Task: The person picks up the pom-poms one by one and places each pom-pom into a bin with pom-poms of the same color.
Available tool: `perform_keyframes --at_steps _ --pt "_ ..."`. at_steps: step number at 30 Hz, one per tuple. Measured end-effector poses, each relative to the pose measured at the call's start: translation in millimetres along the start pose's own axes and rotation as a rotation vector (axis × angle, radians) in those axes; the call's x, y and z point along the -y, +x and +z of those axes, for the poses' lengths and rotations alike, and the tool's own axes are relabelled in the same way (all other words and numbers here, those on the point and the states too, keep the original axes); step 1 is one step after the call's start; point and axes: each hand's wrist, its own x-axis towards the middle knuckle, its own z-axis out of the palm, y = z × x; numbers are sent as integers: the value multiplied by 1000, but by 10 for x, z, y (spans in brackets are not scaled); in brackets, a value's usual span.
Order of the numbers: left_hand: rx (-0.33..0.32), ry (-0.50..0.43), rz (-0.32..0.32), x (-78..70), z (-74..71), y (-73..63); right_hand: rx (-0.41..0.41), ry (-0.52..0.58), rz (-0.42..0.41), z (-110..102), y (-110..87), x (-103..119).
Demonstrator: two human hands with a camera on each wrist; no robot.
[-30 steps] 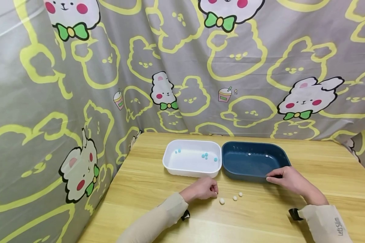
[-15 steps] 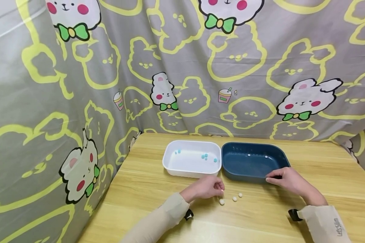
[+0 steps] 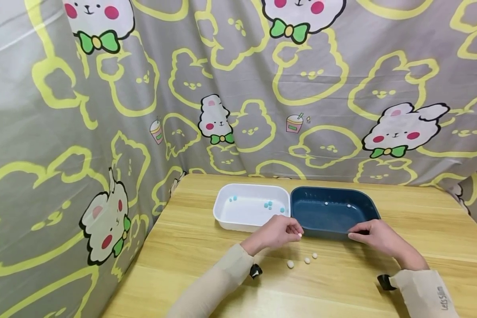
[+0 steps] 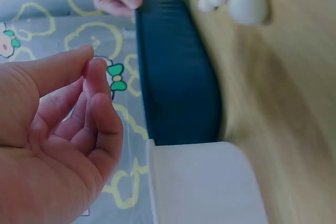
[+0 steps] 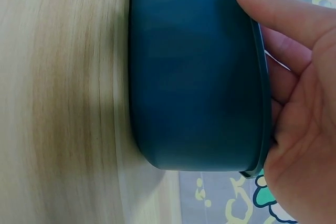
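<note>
My left hand [image 3: 279,230] pinches a small white ball [image 3: 300,235] between thumb and fingertips, raised above the table just in front of where the two bins meet. In the left wrist view the pinching fingers [image 4: 97,77] hide most of that ball. My right hand [image 3: 377,236] grips the near right rim of the dark blue bin [image 5: 199,77], thumb outside and fingers over the inner side. Inside the blue bin lie two small white balls, one of them a white ball [image 3: 349,206] near the middle right.
A white bin [image 3: 238,216] stands against the blue bin's left side, with several light-blue balls [image 3: 270,204] in it. On the table in front lie a larger white ball [image 3: 290,264] and two smaller white balls [image 3: 307,260]. A patterned curtain [image 3: 258,88] hangs behind.
My left hand has lifted a small white ball off the table and moved up and to the right, toward the blue bin. The right hand stays on the rim.
</note>
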Motion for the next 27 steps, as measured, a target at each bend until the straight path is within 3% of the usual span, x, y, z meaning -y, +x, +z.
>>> perform_keyframes --at_steps 10,17,27 --pt "-123 -47 -88 -57 -54 182 -6 3 -5 -3 -8 3" --pt "-143 -42 -152 -138 -71 278 -9 -9 -14 2 6 1" --pt "-163 -26 -146 -226 -109 425 -3 6 -17 -3 4 -6"
